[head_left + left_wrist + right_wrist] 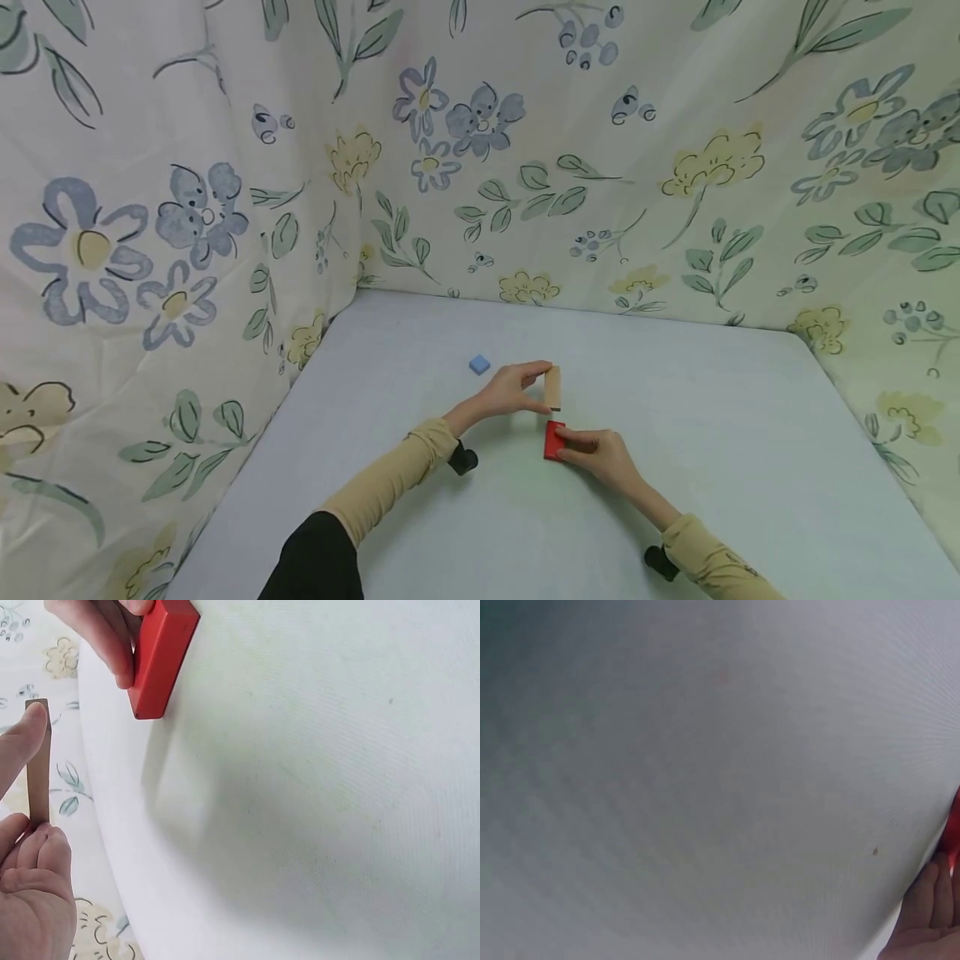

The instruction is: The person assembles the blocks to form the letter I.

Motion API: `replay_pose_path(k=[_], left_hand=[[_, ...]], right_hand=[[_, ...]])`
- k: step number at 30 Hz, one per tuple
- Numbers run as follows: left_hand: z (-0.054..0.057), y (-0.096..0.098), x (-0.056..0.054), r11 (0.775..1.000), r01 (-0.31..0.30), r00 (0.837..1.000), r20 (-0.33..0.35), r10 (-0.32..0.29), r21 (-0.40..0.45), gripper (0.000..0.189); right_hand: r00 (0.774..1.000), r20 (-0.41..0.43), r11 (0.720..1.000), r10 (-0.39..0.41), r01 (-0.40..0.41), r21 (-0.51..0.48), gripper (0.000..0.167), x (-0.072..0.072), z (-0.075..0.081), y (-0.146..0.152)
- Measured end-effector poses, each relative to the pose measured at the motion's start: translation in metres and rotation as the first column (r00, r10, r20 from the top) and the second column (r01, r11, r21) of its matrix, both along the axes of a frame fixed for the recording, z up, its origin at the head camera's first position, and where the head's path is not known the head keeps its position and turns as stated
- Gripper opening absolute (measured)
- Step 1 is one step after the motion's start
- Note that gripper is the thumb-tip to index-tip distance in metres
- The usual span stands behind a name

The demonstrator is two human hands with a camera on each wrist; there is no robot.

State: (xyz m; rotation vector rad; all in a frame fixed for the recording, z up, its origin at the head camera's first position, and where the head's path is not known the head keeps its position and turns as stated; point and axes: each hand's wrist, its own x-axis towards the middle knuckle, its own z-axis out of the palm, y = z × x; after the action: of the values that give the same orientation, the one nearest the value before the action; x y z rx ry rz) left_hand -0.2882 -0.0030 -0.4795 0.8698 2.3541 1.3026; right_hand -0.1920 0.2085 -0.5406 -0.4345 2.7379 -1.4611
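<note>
The left hand point(513, 390) pinches the tan block point(552, 387) by its two ends, thumb on one end and fingers on the other; the right hand point(603, 454) pinches the red block point(551, 442), which is just beside the tan one, on the side nearer the person; a small gap shows between the blocks; I cannot tell if either block touches the white table point(712, 467). To do this well, I think a soft, steady pinch is best; keep both blocks straight, go slowly, and keep the fingers out of the gap; a block held by its ends could spin or slip. The tan block looks like bare wood, long and thin; the red one looks smooth, with flat sides and straight edges; the blue block point(479, 364) is small; the cloth point(600, 208) behind has painted-looking flowers.
</note>
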Motion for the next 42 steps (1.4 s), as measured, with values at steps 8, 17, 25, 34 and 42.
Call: replay_pose_path(k=[8, 17, 25, 34, 42], left_hand=[[-0.003, 0.005, 0.001, 1.0, 0.006, 1.0, -0.003, -0.006, 0.007, 0.081], [-0.007, 0.007, 0.001, 1.0, 0.02, 1.0, -0.02, -0.02, 0.013, 0.08], [-0.012, 0.012, 0.0, 0.999, 0.023, 0.999, -0.045, -0.025, -0.027, 0.079], [-0.014, 0.014, 0.0, 0.999, 0.01, 0.999, -0.047, -0.011, -0.04, 0.08], [-0.014, 0.016, -0.002, 0.999, 0.014, 0.998, -0.052, -0.017, -0.042, 0.08]], right_hand=[[1.0, -0.004, 1.0, 0.002, -0.002, 0.0, 0.038, 0.001, 0.001, 0.0], [1.0, 0.008, 1.0, -0.009, 0.009, 0.001, 0.038, 0.001, 0.001, 0.0], [1.0, -0.001, 1.0, -0.002, 0.002, 0.002, 0.038, 0.001, 0.001, 0.0], [1.0, 0.005, 1.0, -0.013, 0.013, -0.007, 0.036, 0.001, 0.002, -0.001], [1.0, 0.0, 1.0, -0.011, 0.011, 0.0, 0.036, 0.001, 0.001, 0.0]])
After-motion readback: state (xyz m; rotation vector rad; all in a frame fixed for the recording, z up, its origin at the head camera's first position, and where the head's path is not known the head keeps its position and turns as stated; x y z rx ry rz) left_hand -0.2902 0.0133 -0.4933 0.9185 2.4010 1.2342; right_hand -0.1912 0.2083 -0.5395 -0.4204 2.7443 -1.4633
